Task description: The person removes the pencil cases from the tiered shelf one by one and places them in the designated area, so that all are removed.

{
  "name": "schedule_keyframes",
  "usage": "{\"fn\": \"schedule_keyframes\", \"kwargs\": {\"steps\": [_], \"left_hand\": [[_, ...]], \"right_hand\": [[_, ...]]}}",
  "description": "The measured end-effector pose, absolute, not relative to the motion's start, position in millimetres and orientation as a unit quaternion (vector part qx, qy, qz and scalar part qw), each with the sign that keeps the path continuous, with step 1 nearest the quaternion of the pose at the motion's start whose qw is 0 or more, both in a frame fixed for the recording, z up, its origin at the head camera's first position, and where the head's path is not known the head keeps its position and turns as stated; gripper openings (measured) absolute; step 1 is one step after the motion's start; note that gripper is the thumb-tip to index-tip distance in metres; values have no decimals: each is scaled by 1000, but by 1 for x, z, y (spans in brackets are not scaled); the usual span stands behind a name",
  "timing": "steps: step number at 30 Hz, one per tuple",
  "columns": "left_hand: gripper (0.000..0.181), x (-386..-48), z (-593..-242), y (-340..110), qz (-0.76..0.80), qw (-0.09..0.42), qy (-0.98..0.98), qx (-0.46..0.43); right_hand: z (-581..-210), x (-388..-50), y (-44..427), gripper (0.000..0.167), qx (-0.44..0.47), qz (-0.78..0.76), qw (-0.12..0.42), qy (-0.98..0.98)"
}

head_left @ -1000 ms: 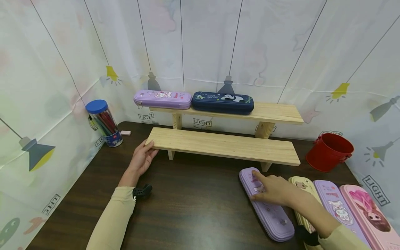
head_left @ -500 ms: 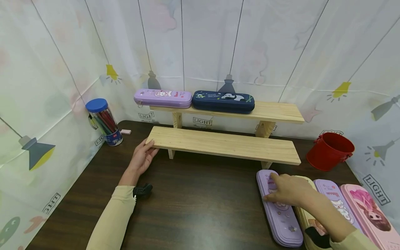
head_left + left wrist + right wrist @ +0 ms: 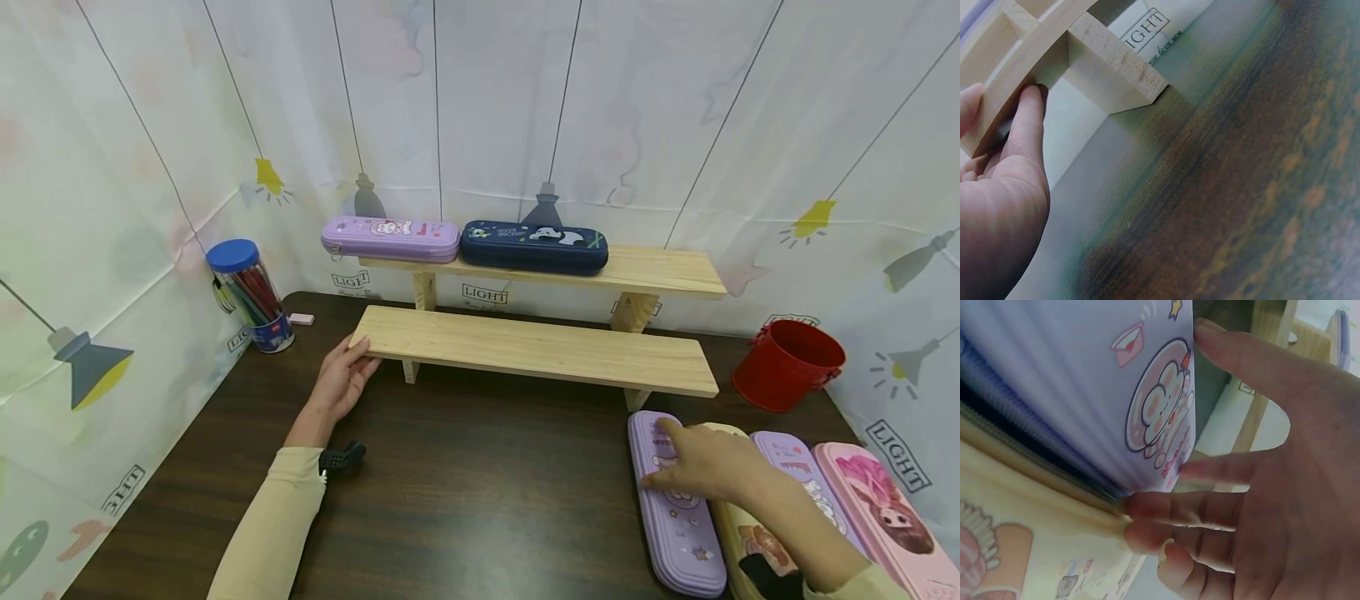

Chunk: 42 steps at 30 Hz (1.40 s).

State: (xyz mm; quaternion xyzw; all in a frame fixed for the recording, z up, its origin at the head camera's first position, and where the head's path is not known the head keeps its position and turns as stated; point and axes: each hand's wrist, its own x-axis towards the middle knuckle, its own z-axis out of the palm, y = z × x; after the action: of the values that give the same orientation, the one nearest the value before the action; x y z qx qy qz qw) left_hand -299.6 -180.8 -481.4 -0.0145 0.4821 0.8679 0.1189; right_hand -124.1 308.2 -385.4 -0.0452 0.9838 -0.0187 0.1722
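My left hand (image 3: 339,390) holds the left end of the lower board of a two-tier wooden shelf (image 3: 532,346); in the left wrist view the thumb is above the board and fingers lie under it. On the table at right, my right hand (image 3: 712,467) spans a purple pencil case (image 3: 684,542) with a cartoon print. In the right wrist view the thumb (image 3: 1235,353) is at one long edge, and fingertips reach the seam beside a yellow pencil case (image 3: 1004,481). The purple and yellow cases lie side by side. My right forearm partly hides the yellow one.
A second purple pencil case (image 3: 791,458) and a pink one (image 3: 885,508) lie further right. On the upper board sit a lilac case (image 3: 390,239) and a navy panda case (image 3: 534,247). A red bucket (image 3: 787,367), a pencil jar (image 3: 251,296) and an eraser (image 3: 302,319) stand around.
My right hand has slid the purple pencil case to the right, up against the yellow one, and turned it slightly. The left hand has stayed on the shelf.
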Motion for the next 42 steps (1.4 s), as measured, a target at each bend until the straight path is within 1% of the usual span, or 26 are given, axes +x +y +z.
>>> {"fn": "schedule_keyframes", "kwargs": {"steps": [8,11,19,23,28,30,37,42], "left_hand": [[64,-300,-483,-181,867,120,483,-10],[64,-300,-483,-181,868,118,482,-10],[63,-298,-483,-183,870,114,480,-12],[63,-299,-483,-183,871,111,479,-10],[63,-301,-483,-181,870,114,480,-4],[63,-301,-482,-180,869,116,481,-2],[64,-304,-480,-181,864,115,489,2],[64,-302,-482,-181,866,117,486,-5]], "right_hand": [[-383,-125,310,99,-58,-25,131,989],[-379,-128,306,95,-73,-36,111,990],[-360,-143,291,78,-125,-48,33,990],[-350,-151,284,77,-149,-64,23,986],[-338,-161,279,78,-166,-108,40,979],[-333,-165,277,77,-171,-112,37,978],[-313,-189,262,68,-197,-106,-3,975],[-296,-211,246,67,-220,-111,-32,969]]}}
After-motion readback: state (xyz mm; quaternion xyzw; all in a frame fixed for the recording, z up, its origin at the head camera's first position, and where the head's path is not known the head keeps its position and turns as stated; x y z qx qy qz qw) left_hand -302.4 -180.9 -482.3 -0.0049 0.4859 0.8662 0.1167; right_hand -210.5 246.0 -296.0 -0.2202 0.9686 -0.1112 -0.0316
